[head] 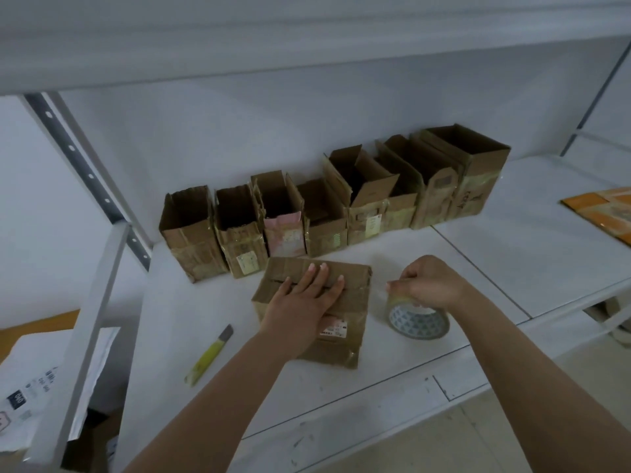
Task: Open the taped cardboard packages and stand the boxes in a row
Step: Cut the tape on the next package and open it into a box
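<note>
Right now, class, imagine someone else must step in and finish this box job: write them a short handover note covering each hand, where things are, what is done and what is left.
Left hand: lies flat, fingers straight, pressing the top of the closed box at the front of the shelf.
Right hand: pinching the loose tape end at the tape roll, just right of that box.
Yellow utility knife: lies untouched, left of the box.
Done: a row of opened boxes stands against the back wall.
Left: the front box's flaps are still shut; open it and stand it in the row.
</note>
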The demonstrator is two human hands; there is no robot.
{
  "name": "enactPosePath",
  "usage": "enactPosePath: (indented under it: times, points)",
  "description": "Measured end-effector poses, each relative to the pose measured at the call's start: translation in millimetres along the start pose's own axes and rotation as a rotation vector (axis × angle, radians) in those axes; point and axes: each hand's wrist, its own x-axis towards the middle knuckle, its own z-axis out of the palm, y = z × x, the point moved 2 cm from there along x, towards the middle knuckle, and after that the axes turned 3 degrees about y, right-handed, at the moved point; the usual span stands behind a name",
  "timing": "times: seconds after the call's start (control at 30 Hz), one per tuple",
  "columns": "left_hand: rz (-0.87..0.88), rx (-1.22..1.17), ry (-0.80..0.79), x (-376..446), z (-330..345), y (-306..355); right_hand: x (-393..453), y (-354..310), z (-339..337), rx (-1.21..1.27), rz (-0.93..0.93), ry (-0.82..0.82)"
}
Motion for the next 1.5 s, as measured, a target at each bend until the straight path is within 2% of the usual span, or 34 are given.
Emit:
enactPosePath:
  times: [0.2, 0.37, 0.47, 0.53, 0.57, 0.6, 0.63, 0.67, 0.7, 0.73, 0.77, 0.83, 0.87, 0.9, 1.0, 1.13, 1.23, 1.3, 1.4, 1.43, 1.5]
  points:
    - [0.025, 0.019, -0.016, 4.0, -1.9, 3.4, 2.8, 3.7, 31.9, -0.017, 0.037, -0.027]
    - [0.012, -0.021, -0.038, 10.0, -5.7, 2.0, -0.2, -0.9, 45.7, -0.016, 0.06, 0.055]
    - [0.035, -0.112, 0.029, 3.9, -5.4, -2.4, -3.7, -2.3, 48.0, -0.033, 0.073, 0.117]
    - [0.077, -0.484, 0.216, -9.5, -6.2, -8.3, -6.9, -2.3, 47.8, -0.012, 0.071, 0.158]
    - [0.053, -0.727, 0.402, -20.3, -9.2, -15.0, -8.6, -2.9, 48.3, 0.005, 0.061, 0.161]
    - [-0.044, -0.902, 0.63, -31.9, -9.1, -27.1, -9.9, -3.7, 50.1, 0.022, 0.05, 0.156]
    - [-0.211, -0.974, 0.835, -43.2, -4.6, -41.0, -10.8, -4.2, 52.7, 0.032, 0.041, 0.148]
    - [-0.412, -0.958, 0.964, -54.0, 3.0, -55.2, -11.6, -4.7, 55.8, 0.034, 0.036, 0.14]
    - [-0.619, -0.885, 0.983, -62.7, 12.7, -69.2, -12.3, -5.8, 58.6, 0.032, 0.032, 0.134]
    - [-0.786, -0.799, 0.864, -68.5, 26.6, -82.6, -12.9, -6.7, 60.7, 0.029, 0.028, 0.128]
    - [-0.882, -0.712, 0.653, -72.7, 43.9, -92.6, -13.0, -8.2, 62.2, 0.027, 0.024, 0.122]
    - [-0.926, -0.551, 0.219, -78.4, 78.7, -98.3, -13.1, -10.7, 63.1, 0.024, 0.02, 0.117]
    - [-0.92, -0.473, 0.088, -80.7, 92.0, -96.9, -13.2, -11.4, 63.3, 0.024, 0.018, 0.117]
    - [-0.918, -0.405, 0.03, -82.2, 98.8, -95.3, -13.3, -12.1, 63.5, 0.025, 0.017, 0.118]
    - [-0.918, -0.304, 0.054, -83.5, 95.5, -96.1, -14.1, -12.4, 63.9, 0.034, 0.022, 0.113]
    - [-0.792, -0.141, 0.037, -86.7, 87.1, -102.5, -16.2, -11.7, 63.2, 0.054, 0.03, 0.099]
    - [-0.772, -0.151, 0.031, -90.2, 86.6, -104.0, -17.3, -11.5, 63.3, 0.051, 0.023, 0.077]
    - [-0.824, -0.321, 0.183, -93.5, 78.6, -108.9, -17.4, -10.8, 62.2, 0.049, 0.02, 0.063]
    - [-0.863, -0.647, 0.586, -92.2, 42.9, -106.8, -16.7, -9.2, 61.8, 0.051, 0.014, 0.047]
    - [-0.792, -0.681, 0.693, -84.5, 26.2, -99.4, -16.4, -9.2, 61.7, 0.057, 0.016, 0.044]
    - [-0.539, -0.751, 0.738, -61.8, -8.6, -74.5, -15.7, -9.4, 62.5, 0.08, 0.022, 0.037]
